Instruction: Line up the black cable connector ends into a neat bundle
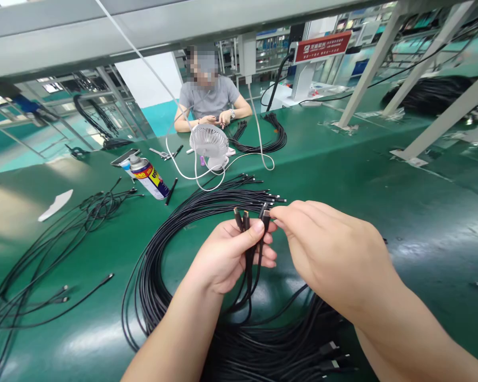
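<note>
Green bench point(382, 175), can point(148, 176) perhaps "WD-40"

Two bare forearms rise from the bottom edge of the view and end in the left hand point(227, 254) and the right hand point(326, 249). No sleeve covers either arm as far as the frame shows. Neither hand wears a glove. No ring, watch or band shows on the fingers or wrists. The nails are short and plain, and the left thumbnail is clearly seen. The right forearm looks broader, being nearer the camera.
</note>
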{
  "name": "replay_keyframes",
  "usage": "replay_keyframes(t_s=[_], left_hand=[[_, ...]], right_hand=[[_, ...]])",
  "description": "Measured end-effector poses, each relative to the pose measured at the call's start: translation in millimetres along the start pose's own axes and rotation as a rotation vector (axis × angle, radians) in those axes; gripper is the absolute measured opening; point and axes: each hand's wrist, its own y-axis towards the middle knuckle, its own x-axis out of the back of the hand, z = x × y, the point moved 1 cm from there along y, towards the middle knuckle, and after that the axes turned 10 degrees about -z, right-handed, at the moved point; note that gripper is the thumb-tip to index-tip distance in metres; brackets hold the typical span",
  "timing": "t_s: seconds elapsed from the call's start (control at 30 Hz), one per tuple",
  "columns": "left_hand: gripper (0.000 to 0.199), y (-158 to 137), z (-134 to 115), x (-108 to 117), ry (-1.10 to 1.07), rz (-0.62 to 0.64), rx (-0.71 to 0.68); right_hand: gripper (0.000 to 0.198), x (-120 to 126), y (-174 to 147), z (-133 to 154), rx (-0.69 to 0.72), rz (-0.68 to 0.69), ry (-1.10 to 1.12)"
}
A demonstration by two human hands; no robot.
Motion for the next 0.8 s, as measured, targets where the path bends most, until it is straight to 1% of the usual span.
replay_keyframes(t_s=[0.2,0.47,0.8], left_hand=[[0.03,-0.1,-0.6,0.4,0.022,-0.023,-0.013],[0.022,3.5,3.2,2.6,0.042,0.037,-0.076],[0.028,3.4,2.4,0.8,0.107,-0.022,-0.12]], right_hand=[[0.025,0.7,0.3,-3.1,0.002,-0.014,0.009],[0.026,0.6,-1.7,-2.2,-0.007,-0.001,-0.02],[0.025,-1.0,-1.8,-1.2,-0.001,0.002,-0.058]])
